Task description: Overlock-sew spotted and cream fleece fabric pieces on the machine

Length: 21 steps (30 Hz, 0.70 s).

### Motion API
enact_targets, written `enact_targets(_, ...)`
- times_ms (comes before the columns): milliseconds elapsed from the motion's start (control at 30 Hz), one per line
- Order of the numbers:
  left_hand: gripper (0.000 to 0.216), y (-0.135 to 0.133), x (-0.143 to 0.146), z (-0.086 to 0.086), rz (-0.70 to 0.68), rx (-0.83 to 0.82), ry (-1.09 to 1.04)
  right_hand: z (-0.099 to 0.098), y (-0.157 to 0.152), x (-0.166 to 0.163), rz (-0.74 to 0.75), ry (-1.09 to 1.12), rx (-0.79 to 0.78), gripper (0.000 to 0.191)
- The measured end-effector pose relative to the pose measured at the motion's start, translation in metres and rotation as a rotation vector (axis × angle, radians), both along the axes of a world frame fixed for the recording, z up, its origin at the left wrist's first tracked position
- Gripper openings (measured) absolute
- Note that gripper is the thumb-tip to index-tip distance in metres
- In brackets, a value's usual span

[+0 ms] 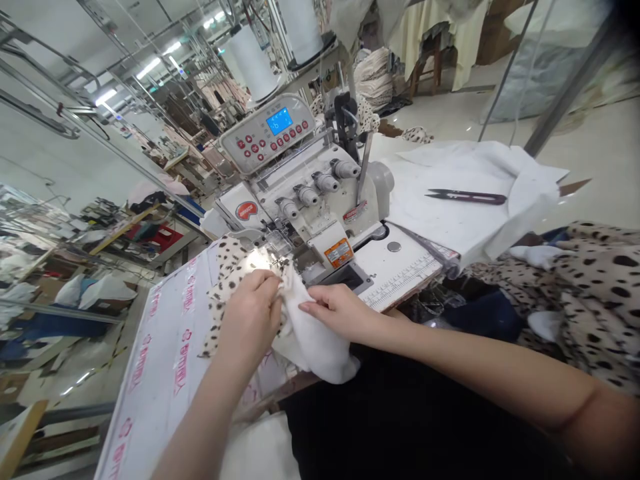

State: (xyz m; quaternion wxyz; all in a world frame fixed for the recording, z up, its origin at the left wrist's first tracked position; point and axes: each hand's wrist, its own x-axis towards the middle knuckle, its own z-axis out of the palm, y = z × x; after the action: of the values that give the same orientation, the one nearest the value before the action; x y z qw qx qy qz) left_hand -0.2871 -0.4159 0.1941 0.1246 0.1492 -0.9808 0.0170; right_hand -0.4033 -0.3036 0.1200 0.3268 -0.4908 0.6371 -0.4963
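My left hand (249, 317) pinches a leopard-spotted cloth (225, 297) together with a white cloth (310, 343) just in front of the needle area of a white overlock sewing machine (310, 200). My right hand (337, 310) rests its fingers on the white cloth, close to the machine's front. The presser foot (277, 257) is lit and partly hidden by the gathered fabric. Both cloths bunch up between my hands.
Black thread snips (467, 197) lie on a white cloth (470, 187) right of the machine. A spotted fabric pile (595, 287) sits at the right. A white, pink-printed board (160, 373) lies left. Thread cones (253, 63) stand behind. Other workstations fill the far left.
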Motion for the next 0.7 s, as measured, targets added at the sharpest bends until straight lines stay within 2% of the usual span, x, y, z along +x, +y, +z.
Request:
enact_targets(167, 0.029, 0.024, 0.039, -0.003, 0.269, -0.085, 0.174, -0.001, 0.017, 0.005, 0.037, -0.07, 0.056, 0.032)
enact_targets(300, 0.016, 0.031, 0.061, 0.007, 0.411, 0.01, 0.03, -0.006, 0.025, 0.011, 0.058, -0.089, 0.113, 0.032)
enact_targets(400, 0.026, 0.028, 0.058, 0.02, 0.53, 0.078, -0.022, -0.011, 0.024, 0.016, 0.079, -0.128, 0.116, 0.026)
enact_targets(467, 0.033, 0.025, 0.05, 0.026, 0.483, 0.026, -0.027, -0.014, 0.023, 0.019, 0.083, -0.158, 0.104, 0.025)
enact_targets(533, 0.032, 0.022, 0.042, 0.026, 0.341, -0.047, -0.058, -0.017, 0.022, 0.022, 0.087, -0.189, 0.079, 0.025)
enact_targets(633, 0.019, 0.023, 0.031, 0.018, 0.123, -0.12, -0.083, -0.02, 0.023, 0.025, 0.098, -0.222, 0.048, 0.023)
enact_targets(700, 0.021, 0.027, 0.026, 0.01, 0.05, -0.139, -0.055, -0.021, 0.024, 0.025, 0.099, -0.217, 0.044, 0.024)
